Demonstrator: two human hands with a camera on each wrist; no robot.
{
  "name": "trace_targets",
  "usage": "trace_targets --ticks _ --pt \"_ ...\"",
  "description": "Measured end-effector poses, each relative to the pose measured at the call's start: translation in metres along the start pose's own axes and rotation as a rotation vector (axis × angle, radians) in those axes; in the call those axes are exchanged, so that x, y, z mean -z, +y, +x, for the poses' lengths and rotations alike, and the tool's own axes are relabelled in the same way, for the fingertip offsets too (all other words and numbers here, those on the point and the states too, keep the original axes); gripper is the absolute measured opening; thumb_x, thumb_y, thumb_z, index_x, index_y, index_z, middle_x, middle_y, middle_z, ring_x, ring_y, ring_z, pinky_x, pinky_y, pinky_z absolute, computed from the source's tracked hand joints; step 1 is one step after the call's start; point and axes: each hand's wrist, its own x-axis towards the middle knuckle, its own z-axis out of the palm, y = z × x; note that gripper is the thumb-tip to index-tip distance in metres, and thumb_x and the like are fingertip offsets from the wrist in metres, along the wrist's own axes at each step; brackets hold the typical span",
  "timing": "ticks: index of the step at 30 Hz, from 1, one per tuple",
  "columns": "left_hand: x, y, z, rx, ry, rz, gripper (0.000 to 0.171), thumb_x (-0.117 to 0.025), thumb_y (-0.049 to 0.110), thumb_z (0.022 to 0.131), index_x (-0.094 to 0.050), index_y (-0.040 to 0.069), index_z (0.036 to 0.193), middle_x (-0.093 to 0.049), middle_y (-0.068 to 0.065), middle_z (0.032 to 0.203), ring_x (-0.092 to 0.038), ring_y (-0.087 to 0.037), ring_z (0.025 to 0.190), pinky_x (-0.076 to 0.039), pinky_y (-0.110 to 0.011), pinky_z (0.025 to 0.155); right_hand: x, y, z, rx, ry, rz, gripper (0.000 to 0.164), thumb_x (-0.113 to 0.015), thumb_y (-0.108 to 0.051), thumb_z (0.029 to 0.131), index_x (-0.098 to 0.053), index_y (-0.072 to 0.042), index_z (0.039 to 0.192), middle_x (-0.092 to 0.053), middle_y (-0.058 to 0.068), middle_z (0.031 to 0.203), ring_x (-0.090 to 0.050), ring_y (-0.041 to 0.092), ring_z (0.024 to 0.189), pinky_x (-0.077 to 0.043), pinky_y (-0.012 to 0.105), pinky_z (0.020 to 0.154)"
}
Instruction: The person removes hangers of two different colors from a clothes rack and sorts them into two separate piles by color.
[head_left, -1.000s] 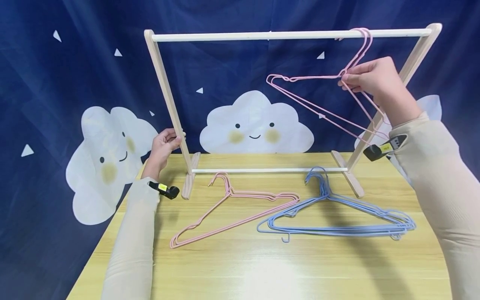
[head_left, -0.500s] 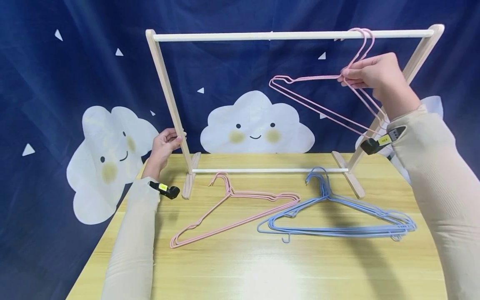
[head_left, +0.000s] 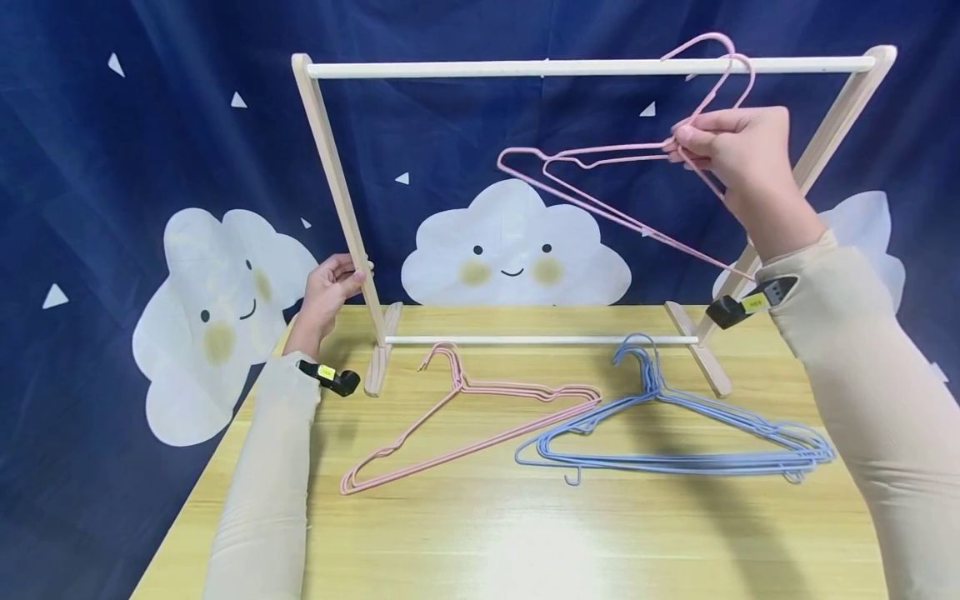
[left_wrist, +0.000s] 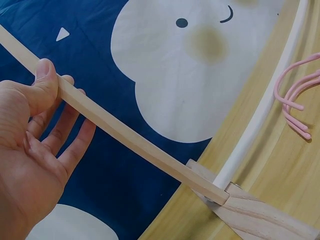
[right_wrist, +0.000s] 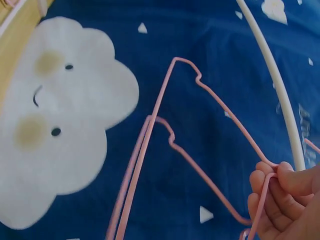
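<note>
My right hand (head_left: 738,158) pinches a pink hanger (head_left: 712,96) at its neck, below the hook. Its hook stands above the top rail (head_left: 487,70) of a wooden rack. Just behind it, a second pink hanger (head_left: 751,75) has its hook over the rail. In the right wrist view, thumb and fingertips close on the held hanger (right_wrist: 235,120), while the other hanger (right_wrist: 200,175) runs lower, beside the fingers. My left hand (head_left: 327,292) holds the rack's left post (head_left: 327,158); in the left wrist view the thumb lies on the post (left_wrist: 135,137), with fingers behind it.
Several pink hangers (head_left: 457,387) lie stacked on the wooden table (head_left: 420,542) in front of the rack. To their right lies a stack of blue hangers (head_left: 675,461). The white lower bar (head_left: 525,341) joins the rack's feet. A dark blue cloud-print curtain (head_left: 480,125) hangs behind.
My right hand has shifted slightly left, lifting the nearer pink hanger so its hook rises off the rail. The two pink hangers have spread apart. The left hand stays on the post.
</note>
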Motion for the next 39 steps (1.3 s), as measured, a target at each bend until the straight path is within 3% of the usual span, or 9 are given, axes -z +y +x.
trace_targets --ticks 3,6,14,18,22,25,29,33,39 --pt "0.001 -0.002 0.001 -0.005 0.004 0.005 0.014 -0.068 0.005 0.097 -0.066 0.018 0.103 -0.073 0.011 0.095 -0.067 -0.003 0.091 -0.058 -0.014 0.078 -0.013 0.008 -0.008 0.012 -0.051 0.000 0.002 -0.079 -0.004 0.086 -0.080 -0.004 0.087 -0.077 0.002 0.071 -0.075 0.012 0.064 -0.059 0.016 0.064" --pt "0.001 -0.003 0.000 -0.013 0.005 0.021 0.013 -0.069 0.007 0.097 -0.066 0.018 0.103 -0.073 0.012 0.095 -0.066 -0.003 0.091 -0.058 -0.014 0.078 -0.027 0.017 -0.016 0.012 -0.098 0.006 0.009 -0.075 0.000 0.089 -0.079 -0.004 0.082 -0.076 0.002 0.070 -0.074 0.012 0.062 -0.059 0.016 0.063" --pt "0.001 -0.001 -0.001 -0.010 -0.002 0.011 0.012 -0.068 0.006 0.097 -0.065 0.015 0.104 -0.074 0.012 0.095 -0.068 -0.005 0.093 -0.058 -0.014 0.078 -0.059 0.054 -0.034 0.104 -0.199 -0.206 0.015 -0.072 -0.001 0.093 -0.080 -0.008 0.082 -0.074 -0.007 0.066 -0.071 0.004 0.063 -0.058 0.014 0.064" --pt "-0.002 0.005 -0.003 0.001 -0.001 0.011 0.015 -0.065 0.002 0.098 -0.066 0.017 0.102 -0.075 0.011 0.093 -0.068 -0.004 0.090 -0.058 -0.014 0.077 -0.079 0.077 -0.040 0.095 -0.266 -0.260 0.008 -0.071 0.000 0.094 -0.078 0.005 0.093 -0.072 -0.010 0.065 -0.069 0.002 0.062 -0.057 0.015 0.062" --pt "-0.003 0.009 -0.005 0.008 -0.006 0.005 0.017 -0.064 -0.001 0.097 -0.066 0.016 0.100 -0.075 0.011 0.092 -0.069 -0.004 0.087 -0.058 -0.015 0.077 -0.099 0.101 -0.045 0.012 -0.349 -0.270 0.021 -0.069 0.002 0.094 -0.069 0.019 0.107 -0.070 -0.011 0.064 -0.067 0.001 0.063 -0.056 0.014 0.063" --pt "-0.001 0.005 -0.003 0.012 -0.004 0.000 0.017 -0.064 0.000 0.098 -0.066 0.016 0.101 -0.075 0.011 0.092 -0.068 -0.003 0.087 -0.058 -0.015 0.077 -0.114 0.119 -0.052 -0.074 -0.409 -0.266 0.024 -0.068 0.003 0.095 -0.067 0.020 0.112 -0.071 -0.008 0.067 -0.068 0.003 0.065 -0.057 0.015 0.065" --pt "0.002 -0.001 -0.001 0.009 0.001 0.008 0.014 -0.065 0.003 0.098 -0.065 0.016 0.103 -0.075 0.012 0.093 -0.068 -0.002 0.088 -0.058 -0.015 0.078 -0.134 0.143 -0.059 -0.181 -0.474 -0.260 0.023 -0.065 0.006 0.096 -0.067 0.018 0.115 -0.077 0.011 0.087 -0.070 0.009 0.068 -0.059 0.019 0.066" --pt "0.002 -0.003 0.000 -0.012 -0.005 0.004 0.012 -0.067 0.005 0.097 -0.065 0.015 0.105 -0.075 0.012 0.093 -0.069 -0.002 0.088 -0.058 -0.014 0.077 -0.152 0.166 -0.065 -0.274 -0.505 -0.257 0.023 -0.065 0.009 0.094 -0.066 0.018 0.116 -0.074 0.027 0.108 -0.070 0.010 0.066 -0.061 0.020 0.066" --pt "0.000 -0.001 -0.001 -0.030 -0.010 0.002 0.012 -0.067 0.005 0.097 -0.064 0.014 0.105 -0.075 0.011 0.093 -0.069 -0.002 0.088 -0.058 -0.015 0.078 -0.172 0.195 -0.074 -0.337 -0.568 -0.281 0.021 -0.067 0.008 0.094 -0.069 0.016 0.112 -0.077 0.019 0.089 -0.069 0.010 0.062 -0.060 0.019 0.063"
